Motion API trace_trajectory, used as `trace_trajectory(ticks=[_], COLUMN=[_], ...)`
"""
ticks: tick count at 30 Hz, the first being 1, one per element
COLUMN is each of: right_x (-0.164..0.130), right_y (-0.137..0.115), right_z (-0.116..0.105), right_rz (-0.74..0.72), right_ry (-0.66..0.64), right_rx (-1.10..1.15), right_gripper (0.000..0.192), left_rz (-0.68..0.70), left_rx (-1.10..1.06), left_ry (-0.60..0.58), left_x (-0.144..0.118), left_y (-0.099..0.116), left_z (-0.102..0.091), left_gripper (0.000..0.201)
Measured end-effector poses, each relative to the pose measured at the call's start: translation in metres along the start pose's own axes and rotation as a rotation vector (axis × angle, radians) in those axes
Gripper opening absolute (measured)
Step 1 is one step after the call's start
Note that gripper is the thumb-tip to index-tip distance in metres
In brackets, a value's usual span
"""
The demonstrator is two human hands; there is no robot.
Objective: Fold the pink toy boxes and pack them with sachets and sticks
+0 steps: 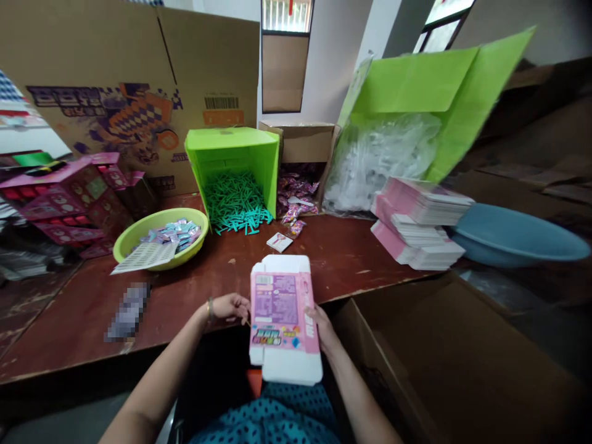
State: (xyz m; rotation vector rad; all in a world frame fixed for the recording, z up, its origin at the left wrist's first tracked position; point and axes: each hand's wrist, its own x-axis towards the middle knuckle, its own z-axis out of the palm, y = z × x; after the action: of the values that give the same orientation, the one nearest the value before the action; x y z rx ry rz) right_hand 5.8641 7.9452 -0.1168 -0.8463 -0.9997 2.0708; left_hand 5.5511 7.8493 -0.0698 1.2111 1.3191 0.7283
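Pink carton (277,302), front and centre! It hung at the near edge of the red-brown table (337,259), above the lap, printed panel facing the wearer, white flaps splayed at both ends. And the right hand (324,330) had it, closed on the right side! Over on the opposite edge, the left hand (231,306) sat with fingers curled; whether they pinched the card, I couldn't tell. Shaping the carton looked like the step in hand, neither end closed. Next move, by my reading, called for a firm right-hand hold while the left worked a flap. Beyond, teal sticks (235,197) filled a green bin (272,166).
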Motion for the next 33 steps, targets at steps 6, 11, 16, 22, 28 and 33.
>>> trace_trajectory(ticks=[6, 11, 16, 22, 28, 33], right_x=[0.01, -0.009, -0.001, 0.042, 0.09, 0.103], right_y=[-0.055, -0.043, -0.016, -0.047, -0.141, -0.15], right_z=[-0.016, -0.006, 0.003, -0.041, -0.11, -0.082], right_rz=[0.226, 0.333, 0.213, -0.251, -0.036, 0.017], right_ry=[-0.134, -0.228, -0.272, 0.262, 0.549, 0.683], right_rx=[0.08, 0.009, -0.022, -0.087, -0.755, -1.431], right_gripper=[0.074, 0.065, 0.056, 0.064, 0.065, 0.09], left_rz=[0.229, 0.192, 0.048, -0.159, -0.085, -0.12], left_rx=[0.317, 0.442, 0.118, -0.063, -0.254, -0.271], left_ry=[0.344, 0.713, 0.177, -0.342, 0.316, 0.599], left_x=[-0.046, -0.013, 0.018, -0.04, -0.12, -0.144], left_y=[-0.028, -0.023, -0.008, -0.037, -0.053, -0.047], left_z=[0.065, 0.028, 0.019, 0.076, 0.033, 0.019], left_gripper=[0.024, 0.057, 0.042, 0.064, 0.056, 0.063])
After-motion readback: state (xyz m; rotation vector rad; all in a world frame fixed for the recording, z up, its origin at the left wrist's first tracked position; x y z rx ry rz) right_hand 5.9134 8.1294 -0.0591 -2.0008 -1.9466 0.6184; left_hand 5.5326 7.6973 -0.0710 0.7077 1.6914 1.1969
